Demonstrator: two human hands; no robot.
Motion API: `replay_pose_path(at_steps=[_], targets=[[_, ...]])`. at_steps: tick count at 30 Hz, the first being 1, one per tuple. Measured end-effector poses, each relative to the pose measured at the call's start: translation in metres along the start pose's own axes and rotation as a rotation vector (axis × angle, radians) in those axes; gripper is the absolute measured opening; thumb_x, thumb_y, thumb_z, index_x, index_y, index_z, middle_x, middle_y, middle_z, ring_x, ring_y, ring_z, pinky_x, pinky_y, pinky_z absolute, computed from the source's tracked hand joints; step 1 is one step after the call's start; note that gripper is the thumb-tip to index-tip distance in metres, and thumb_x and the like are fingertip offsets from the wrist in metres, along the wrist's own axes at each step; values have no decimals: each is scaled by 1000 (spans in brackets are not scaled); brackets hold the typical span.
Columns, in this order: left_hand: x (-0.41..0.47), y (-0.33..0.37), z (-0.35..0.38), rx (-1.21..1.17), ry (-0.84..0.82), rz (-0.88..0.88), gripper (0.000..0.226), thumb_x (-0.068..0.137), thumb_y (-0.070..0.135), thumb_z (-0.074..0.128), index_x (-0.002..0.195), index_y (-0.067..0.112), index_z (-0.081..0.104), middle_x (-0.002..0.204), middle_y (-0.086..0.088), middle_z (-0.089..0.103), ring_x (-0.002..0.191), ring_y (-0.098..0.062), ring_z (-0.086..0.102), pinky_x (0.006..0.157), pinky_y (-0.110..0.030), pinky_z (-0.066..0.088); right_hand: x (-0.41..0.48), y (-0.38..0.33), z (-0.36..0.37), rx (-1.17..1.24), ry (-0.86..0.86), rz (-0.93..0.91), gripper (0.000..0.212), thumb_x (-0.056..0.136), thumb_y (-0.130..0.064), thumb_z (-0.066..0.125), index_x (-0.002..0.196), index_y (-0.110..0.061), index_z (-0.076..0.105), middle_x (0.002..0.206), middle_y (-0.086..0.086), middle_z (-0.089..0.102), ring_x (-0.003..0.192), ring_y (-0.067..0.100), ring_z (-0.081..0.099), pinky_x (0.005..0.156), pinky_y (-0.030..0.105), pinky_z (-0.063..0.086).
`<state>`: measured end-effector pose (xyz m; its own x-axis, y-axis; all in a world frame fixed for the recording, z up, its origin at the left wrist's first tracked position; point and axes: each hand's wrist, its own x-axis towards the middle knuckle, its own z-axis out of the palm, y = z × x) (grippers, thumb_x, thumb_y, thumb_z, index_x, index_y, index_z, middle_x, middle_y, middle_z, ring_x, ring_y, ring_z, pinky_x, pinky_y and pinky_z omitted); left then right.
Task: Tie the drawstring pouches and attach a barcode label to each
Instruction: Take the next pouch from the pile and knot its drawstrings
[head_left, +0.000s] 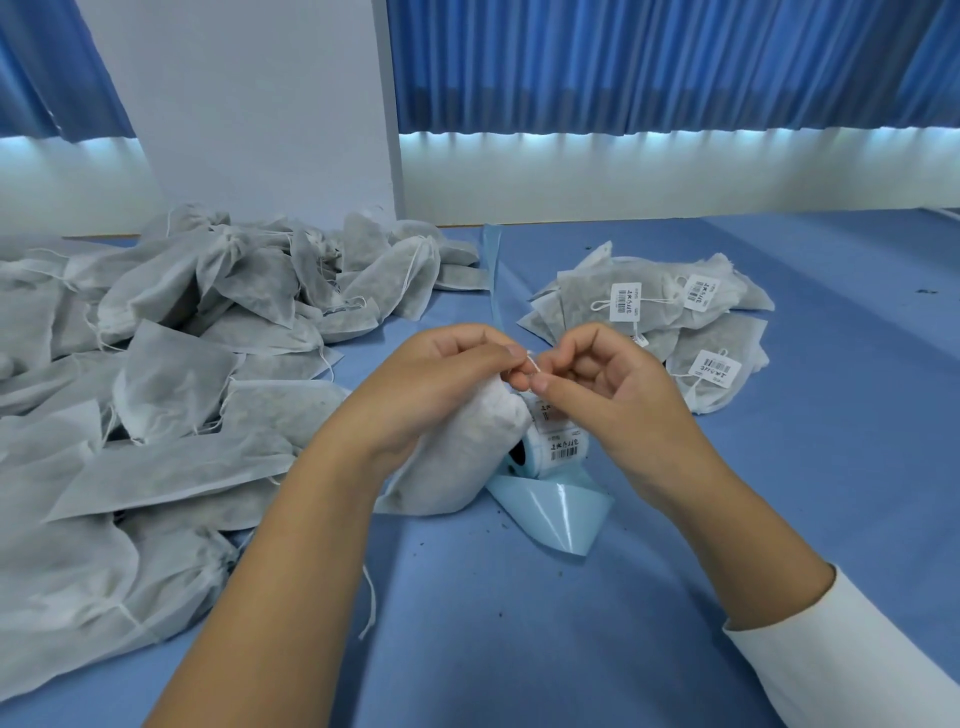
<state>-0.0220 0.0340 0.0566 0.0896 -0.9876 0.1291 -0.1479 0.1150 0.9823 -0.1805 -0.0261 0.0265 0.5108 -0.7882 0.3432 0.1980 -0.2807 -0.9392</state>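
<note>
Head view. A pouch (457, 457) of thin, fibrous white non-woven fabric is seen at centre, soft and bulging, with dark loose contents showing faintly through the cloth. Its base rests on the blue-covered table (519, 623); its gathered neck is raised between the hands. The left hand (441, 374) is curled around the neck, with fingertips pinching the thin white drawstring (535, 366). The right hand (608, 379) is curled too, the same string pinched between thumb and forefinger; the two hands are nearly touching.

Just behind the pouch a roll of barcode labels (558, 447) is lying on its side, with glossy pale-blue backing strip (550, 512) trailing from it toward the viewer.

A large heap of unlabelled pouches (171, 374), flat and wrinkled, is spread across the left of the table. A smaller stack of labelled pouches (649, 306) is lying at right, beyond the right hand, each bearing a white rectangular label (622, 301).
</note>
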Motion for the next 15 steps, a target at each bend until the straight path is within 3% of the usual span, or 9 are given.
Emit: replay_pose_path(at_steps=[4, 8, 10, 12, 15], targets=[[0, -3, 5, 31, 50, 43, 15, 90, 8, 65, 80, 10, 76, 82, 2, 77, 85, -1, 69, 78, -8, 48, 0, 1, 1, -42, 45, -21, 25, 87, 11, 60, 82, -12, 54, 83, 8, 64, 80, 23, 57, 71, 37, 44], [4, -7, 8, 145, 151, 74, 12, 86, 20, 73, 77, 23, 80, 84, 14, 75, 86, -3, 67, 77, -10, 48, 1, 0, 1, -73, 95, -30, 28, 86, 14, 58, 81, -13, 53, 79, 3, 57, 76, 19, 52, 70, 34, 43], [6, -9, 7, 199, 206, 81, 12, 84, 24, 76, 72, 27, 80, 78, 15, 71, 70, -12, 58, 63, -15, 44, 1, 0, 0, -71, 108, -33, 29, 85, 15, 57, 80, -14, 53, 79, 3, 57, 74, 16, 51, 69, 31, 43], [6, -10, 7, 208, 206, 77, 12, 84, 25, 75, 72, 24, 79, 62, 12, 62, 50, -8, 40, 48, -14, 32, 1, 0, 1, -58, 104, -36, 29, 85, 15, 58, 80, -13, 52, 78, 1, 58, 74, 14, 53, 69, 28, 45], [6, -10, 7, 206, 191, 67, 14, 85, 26, 75, 73, 21, 77, 50, 12, 48, 42, -5, 30, 43, -13, 25, -1, 1, 4, -20, 110, -50, 28, 84, 12, 64, 82, -12, 50, 79, 2, 57, 78, 15, 56, 72, 27, 50]])
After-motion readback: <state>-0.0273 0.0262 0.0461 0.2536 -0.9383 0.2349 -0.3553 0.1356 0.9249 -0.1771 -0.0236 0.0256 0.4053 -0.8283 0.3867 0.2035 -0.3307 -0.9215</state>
